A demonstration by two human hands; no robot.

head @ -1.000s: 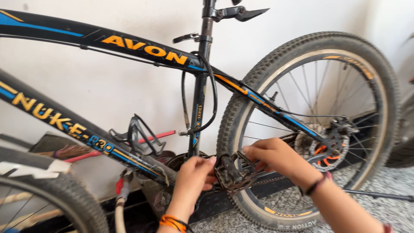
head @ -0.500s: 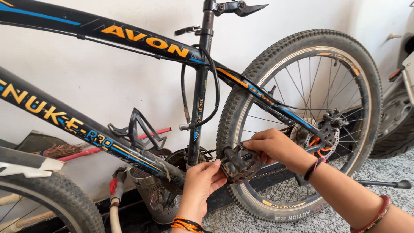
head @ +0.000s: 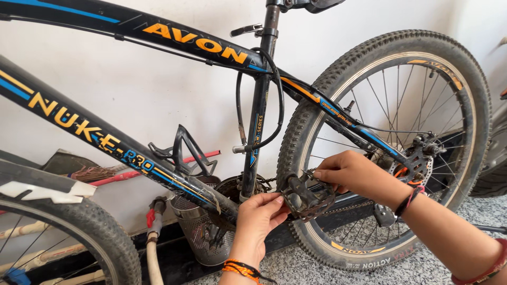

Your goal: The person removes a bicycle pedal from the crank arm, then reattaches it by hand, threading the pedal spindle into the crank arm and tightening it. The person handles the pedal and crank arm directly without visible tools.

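Observation:
A black bicycle with orange and blue markings leans by a white wall, its frame (head: 174, 179) slanting across the view. A rusty black pedal (head: 306, 196) sits in front of the rear wheel (head: 380, 153). My left hand (head: 259, 219) comes up from below and pinches the pedal's left end with its fingertips. My right hand (head: 354, 174) grips the pedal's top and right side. The crank and chain behind the pedal are mostly hidden.
A black bottle cage (head: 185, 150) is mounted on the down tube. Behind the frame stand a metal mesh bin (head: 203, 237), a broom with a red handle (head: 105, 174) and some pipes. The front tyre (head: 79, 237) fills the lower left. Speckled floor lies below.
The view has shifted slightly closer. Both hands stay on the pedal; my left hand has moved up to its left end and the pedal sits a little higher.

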